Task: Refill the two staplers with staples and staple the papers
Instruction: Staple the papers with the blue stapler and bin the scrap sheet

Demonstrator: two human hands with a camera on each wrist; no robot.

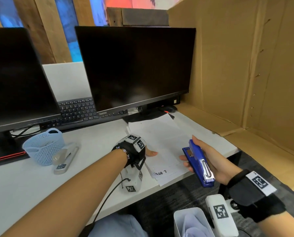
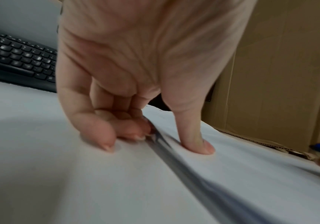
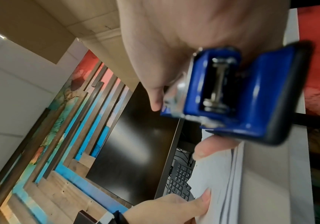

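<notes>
Where the papers, likely limp and light, lay at five o'clock on the desk, the left hand pinched their nine o'clock edge; the right hand wrapped the seemingly rigid blue stapler mid-body at three o'clock.

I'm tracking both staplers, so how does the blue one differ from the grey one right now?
The blue stapler is dark blue with a metal strip; the grey stapler is pale grey. The blue stapler is gripped in the right hand, off the desk; the grey stapler lies on the desk beside the basket, untouched. Both are hand staplers.
</notes>
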